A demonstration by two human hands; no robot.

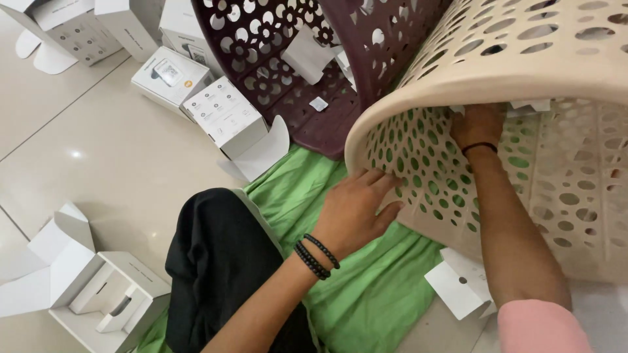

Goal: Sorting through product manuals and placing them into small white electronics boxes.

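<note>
A beige perforated plastic basket (523,59) lies tipped on its side toward me. My left hand (356,209) presses flat against the outside of its rim, fingers spread, two black bead bracelets on the wrist. My right hand (477,124) reaches deep inside the basket, fingers curled near white paper or card pieces (530,104) at the back; what it grips is hidden. A black band circles that wrist.
A dark purple perforated basket (294,72) lies tipped behind, with white items inside. White cardboard boxes (222,117) sit on the tile floor, one open box (98,294) at bottom left. A green cloth (366,287) covers the floor under me. A white card (461,284) lies beside the basket.
</note>
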